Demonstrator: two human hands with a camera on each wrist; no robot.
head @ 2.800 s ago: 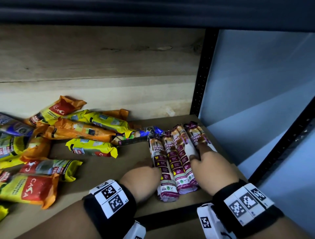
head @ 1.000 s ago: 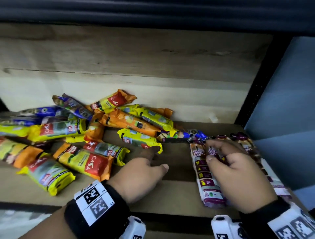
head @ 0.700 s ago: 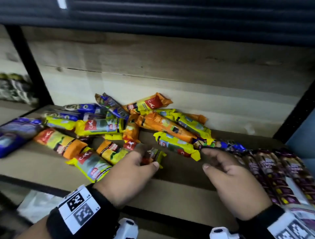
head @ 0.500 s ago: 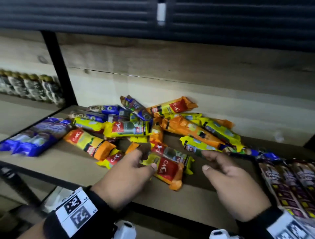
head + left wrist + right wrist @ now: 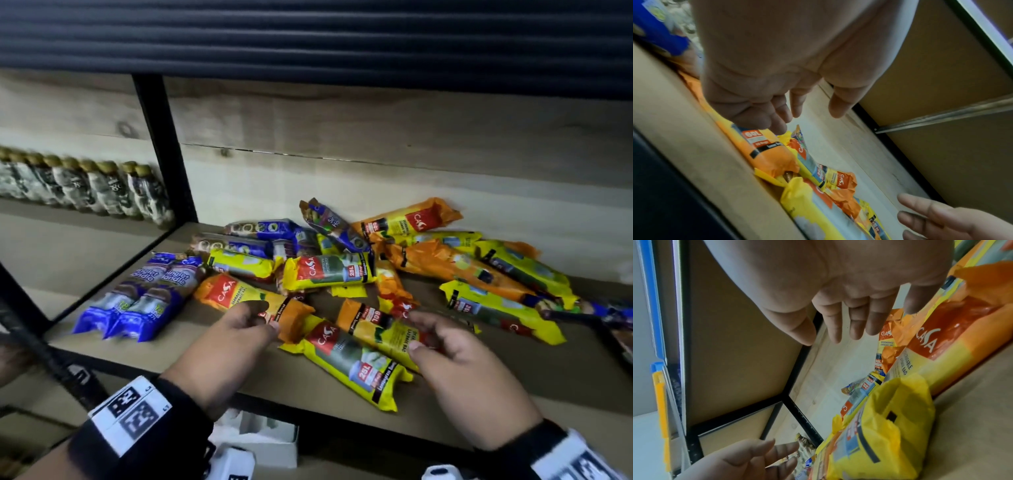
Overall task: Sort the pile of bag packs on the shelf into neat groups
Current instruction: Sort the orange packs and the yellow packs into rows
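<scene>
A mixed pile of bag packs (image 5: 342, 274), orange, yellow and blue, lies on the wooden shelf (image 5: 565, 377). Two blue packs (image 5: 137, 301) lie side by side at the shelf's left end. My left hand (image 5: 262, 317) hovers with relaxed fingers over an orange pack (image 5: 239, 294), its fingertips (image 5: 779, 128) close to the pack's 60L label (image 5: 764, 142). My right hand (image 5: 416, 330) is spread above an orange-and-yellow pack (image 5: 380, 330), with a yellow pack (image 5: 352, 359) just in front. In the right wrist view the straight fingers (image 5: 855, 321) hold nothing.
A black upright post (image 5: 164, 154) bounds the shelf on the left; beyond it stands a row of bottles (image 5: 85, 188). A dark shelf underside (image 5: 308, 34) hangs overhead. A white box (image 5: 263, 435) sits below the front edge. Dark purple packs (image 5: 620, 329) show at the right edge.
Both hands have moved left from the lined-up purple packs to the mixed pile, and the view has swung left with them. The right hand has let go of the purple packs.
</scene>
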